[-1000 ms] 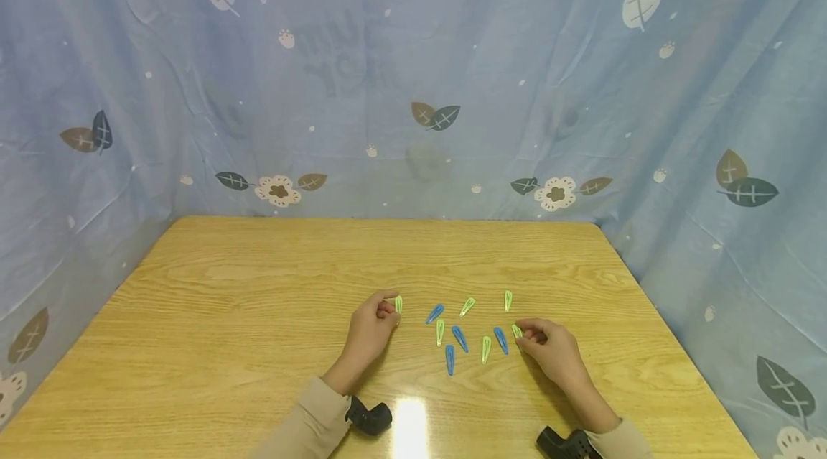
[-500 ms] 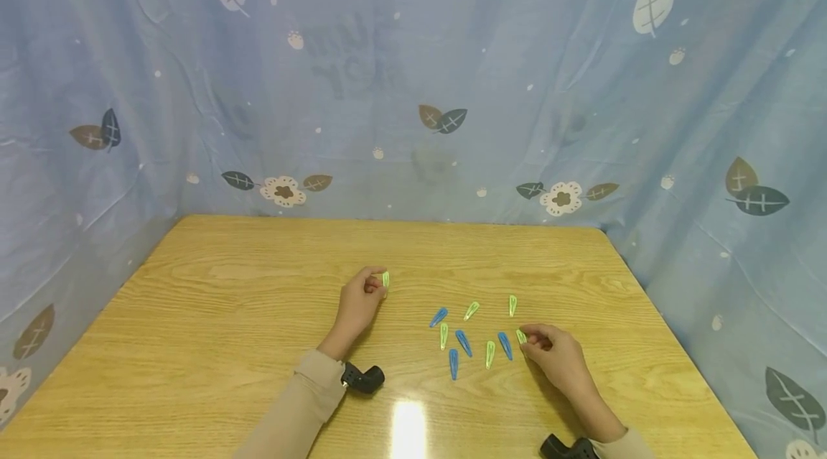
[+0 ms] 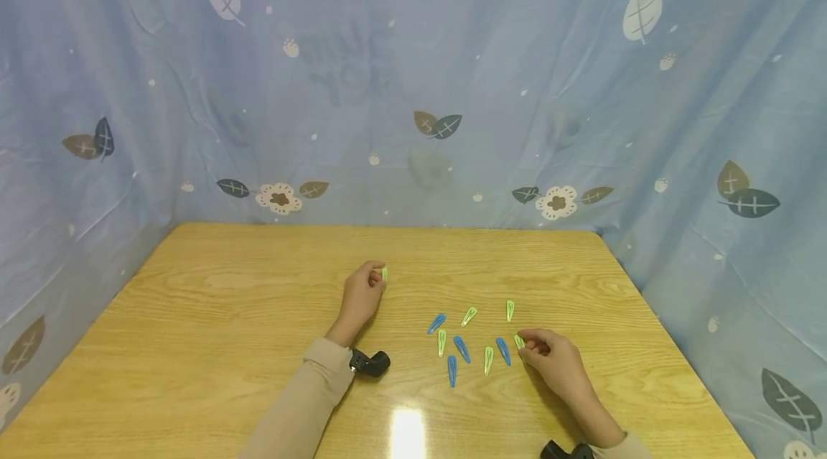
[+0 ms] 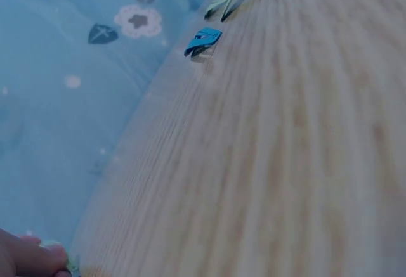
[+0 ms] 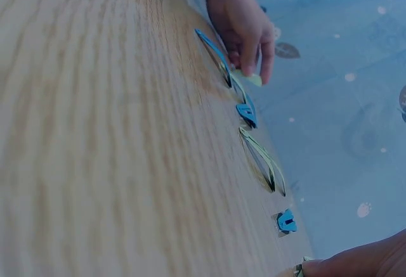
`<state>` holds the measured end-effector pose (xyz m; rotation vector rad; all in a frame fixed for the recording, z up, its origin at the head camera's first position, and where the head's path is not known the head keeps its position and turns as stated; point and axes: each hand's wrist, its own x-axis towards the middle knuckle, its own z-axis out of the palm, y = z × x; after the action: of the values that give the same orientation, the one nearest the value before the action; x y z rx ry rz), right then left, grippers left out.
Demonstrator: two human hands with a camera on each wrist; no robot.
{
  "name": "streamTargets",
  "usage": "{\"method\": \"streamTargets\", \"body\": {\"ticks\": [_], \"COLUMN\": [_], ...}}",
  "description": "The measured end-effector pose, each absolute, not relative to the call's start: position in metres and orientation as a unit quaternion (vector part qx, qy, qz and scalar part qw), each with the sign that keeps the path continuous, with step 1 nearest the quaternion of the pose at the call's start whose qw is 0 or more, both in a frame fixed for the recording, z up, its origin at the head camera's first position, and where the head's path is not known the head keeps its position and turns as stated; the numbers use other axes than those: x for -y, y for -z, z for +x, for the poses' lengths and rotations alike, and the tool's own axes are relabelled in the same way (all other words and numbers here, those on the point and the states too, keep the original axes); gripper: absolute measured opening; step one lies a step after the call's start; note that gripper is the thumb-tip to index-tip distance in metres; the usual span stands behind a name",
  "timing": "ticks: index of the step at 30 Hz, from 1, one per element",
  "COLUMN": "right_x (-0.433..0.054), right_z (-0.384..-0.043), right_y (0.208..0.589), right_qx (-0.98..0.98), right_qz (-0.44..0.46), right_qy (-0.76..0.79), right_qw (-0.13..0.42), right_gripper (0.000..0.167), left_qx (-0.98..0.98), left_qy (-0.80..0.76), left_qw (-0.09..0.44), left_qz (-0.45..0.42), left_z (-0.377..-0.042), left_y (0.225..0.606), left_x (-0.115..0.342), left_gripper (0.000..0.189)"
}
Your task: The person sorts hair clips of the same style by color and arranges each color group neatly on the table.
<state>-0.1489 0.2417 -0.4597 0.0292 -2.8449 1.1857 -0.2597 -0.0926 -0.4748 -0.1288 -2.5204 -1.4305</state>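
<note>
Here, the curled left hand (image 3: 360, 297) pinches a green clip (image 3: 385, 274) toward the tabletop's (image 3: 213, 330) far edge, the curled right hand (image 3: 557, 364) a second clip (image 3: 519, 342) nearer the right edge.

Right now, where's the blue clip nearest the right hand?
Head view: blue clip lies right of centre, between a loose green clip and the green clip the right hand pinches.

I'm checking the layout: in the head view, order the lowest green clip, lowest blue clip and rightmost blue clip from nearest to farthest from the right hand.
1. Rightmost blue clip, left of the right hand
2. Lowest green clip, farther left
3. Lowest blue clip, leftmost of the three
</note>
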Motion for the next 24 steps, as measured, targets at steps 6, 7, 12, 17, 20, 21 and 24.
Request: {"method": "streamTargets", "body": {"ticks": [6, 7, 12, 17, 20, 21, 24], "right_x": [-0.242, -0.242, -0.241, -0.240, -0.239, -0.239, -0.238], "right_z": [-0.147, -0.147, -0.147, -0.147, -0.148, -0.148, -0.149], "right_y": [0.460, 0.460, 0.459, 0.458, 0.457, 0.457, 0.455], "right_qx": [0.922, 0.922, 0.921, 0.923, 0.924, 0.925, 0.928], "right_qz": [0.005, 0.002, -0.006, -0.008, -0.004, -0.003, -0.004], "right_qy": [-0.385, -0.387, -0.389, -0.384, -0.380, -0.378, -0.371], "right_qw": [0.030, 0.029, 0.027, 0.033, 0.037, 0.038, 0.036], "right_gripper": [0.027, 0.027, 0.027, 0.027, 0.026, 0.025, 0.024], "left_qx": [0.876, 0.878, 0.883, 0.887, 0.887, 0.886, 0.885], "left_qy": [0.469, 0.467, 0.456, 0.446, 0.447, 0.447, 0.450], "left_qw": [0.103, 0.103, 0.106, 0.115, 0.118, 0.119, 0.118], "left_qz": [-0.039, -0.039, -0.033, -0.025, -0.015, -0.013, -0.010], "left_z": [-0.260, -0.260, -0.259, -0.260, -0.261, -0.261, -0.261], "left_y": [0.471, 0.470, 0.468, 0.468, 0.466, 0.466, 0.464], "left_x": [0.090, 0.089, 0.087, 0.087, 0.087, 0.088, 0.088], "left_gripper": [0.033, 0.032, 0.027, 0.022, 0.020, 0.019, 0.018]}}
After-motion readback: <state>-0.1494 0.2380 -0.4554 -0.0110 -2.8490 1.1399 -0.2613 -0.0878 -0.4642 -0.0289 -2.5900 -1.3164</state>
